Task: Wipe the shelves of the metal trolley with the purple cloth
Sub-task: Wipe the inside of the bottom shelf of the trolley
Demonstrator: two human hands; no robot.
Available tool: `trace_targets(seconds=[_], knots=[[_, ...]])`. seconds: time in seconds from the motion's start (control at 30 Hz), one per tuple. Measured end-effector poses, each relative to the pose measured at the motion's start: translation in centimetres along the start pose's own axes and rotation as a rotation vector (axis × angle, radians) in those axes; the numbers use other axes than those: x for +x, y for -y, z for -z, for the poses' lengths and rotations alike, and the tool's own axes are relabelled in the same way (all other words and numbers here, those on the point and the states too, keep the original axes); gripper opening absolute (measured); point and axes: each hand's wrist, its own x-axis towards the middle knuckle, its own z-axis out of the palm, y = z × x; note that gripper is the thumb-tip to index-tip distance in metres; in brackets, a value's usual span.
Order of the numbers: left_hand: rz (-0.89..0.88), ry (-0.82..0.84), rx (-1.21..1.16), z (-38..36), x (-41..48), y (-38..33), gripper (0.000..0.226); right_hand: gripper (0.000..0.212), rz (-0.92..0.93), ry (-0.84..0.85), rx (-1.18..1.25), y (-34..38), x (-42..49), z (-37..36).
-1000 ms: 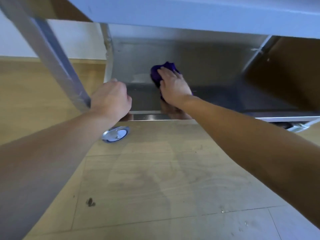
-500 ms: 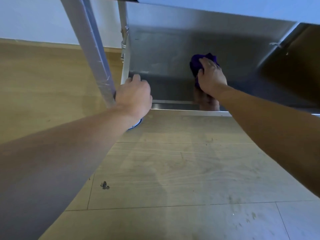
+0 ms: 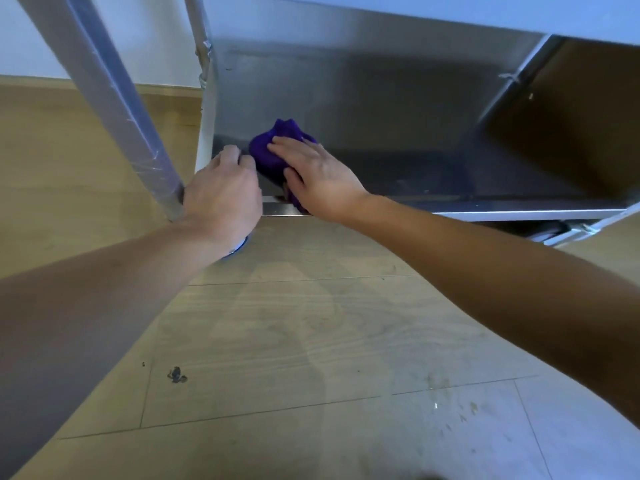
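Right grip (image 3: 318, 178): flat, fingers straight and spread, palm pressing down on the purple cloth (image 3: 266, 150). Not curled round it.
Cloth: bunched, soft, fuzzy, poking out ahead and left of the right grip's fingertips. It sits on the lower shelf (image 3: 450, 178) of the metal trolley (image 3: 346, 98), at the front-left corner, with one fold hanging over the front lip under the wrist.
Left grip (image 3: 221, 195): just left of the cloth, knuckles touching it, fingers curled over the shelf's corner rim.
In the way: front leg (image 3: 114, 109) hard against the left grip's outer side, a square tube with wrinkled film on it. Rear post (image 3: 204, 98) stands beyond the left grip. Upper shelf (image 3: 450, 12) overhangs both grips.
Shelf is brushed steel, dull sheen, with a raised front lip.
Under the left wrist is a round blue-rimmed disc (image 3: 240, 247), mostly hidden.
Below both grips lies the floor (image 3: 311, 341), pale wood-grain planks, with a dark blotch (image 3: 176, 374) and scuffs nearer the camera.
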Motion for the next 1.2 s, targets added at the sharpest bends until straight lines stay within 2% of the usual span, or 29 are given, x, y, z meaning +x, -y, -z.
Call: trace_targets(seconds=[0.17,0.33,0.53,0.67,0.73,0.87,0.93,1.07,1.2], knots=[[-0.150,-0.072,-0.053,-0.5,0.2,-3.3,0.027,0.044,-0.065,-0.030,-0.003,-3.3,-4.9,1.7],[-0.224,-0.079,-0.176,-1.4,0.8,-7.9,0.027,0.043,-0.189,-0.102,0.006,-9.1,-9.4,3.9],[-0.296,-0.074,-0.192,-2.5,0.8,-10.5,0.022,0.046,-0.530,-0.190,-0.080,-18.0,-14.8,7.5],[-0.305,-0.086,-0.190,-2.6,1.2,-10.9,0.022,0.048,-0.780,-0.199,-0.109,-18.6,-14.4,7.6],[-0.313,-0.089,-0.197,-2.7,1.3,-11.4,0.022,0.050,-0.729,-0.192,-0.156,-16.7,-13.5,6.5],[-0.336,-0.081,-0.228,-3.0,1.4,-13.6,0.021,0.046,-0.340,-0.128,-0.128,-14.4,-14.1,5.6],[-0.359,-0.084,-0.229,-3.3,1.5,-14.8,0.020,0.045,-0.251,-0.086,-0.102,-15.7,-14.9,6.4],[-0.373,-0.100,-0.210,-3.8,1.9,-16.1,0.018,0.045,-0.353,-0.143,-0.069,-20.7,-17.3,8.2],[-0.375,-0.127,-0.176,-4.1,2.2,-16.4,0.014,0.046,-0.617,-0.260,-0.080,-26.6,-20.9,10.8]])
